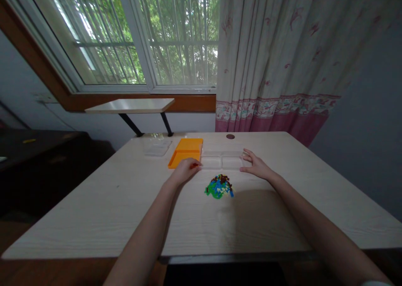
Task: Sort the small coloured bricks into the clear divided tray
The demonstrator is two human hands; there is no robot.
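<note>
My left hand (pixel 186 170) rests on the table beside the orange tray (pixel 185 151), fingers closed on a small red piece at the left edge of a clear compartment tray (pixel 221 157). My right hand (pixel 256 164) lies with fingers spread against the right end of that clear tray. A small pile of coloured pieces (pixel 220 186), green, blue, brown and white, sits on the table just in front of the clear tray, between my two hands.
A light wooden table (pixel 125 210) carries everything. A second clear tray (pixel 158 148) lies left of the orange one. A small dark round thing (pixel 230 136) sits near the far edge. Behind stand a window, a curtain and a small shelf (pixel 132 105).
</note>
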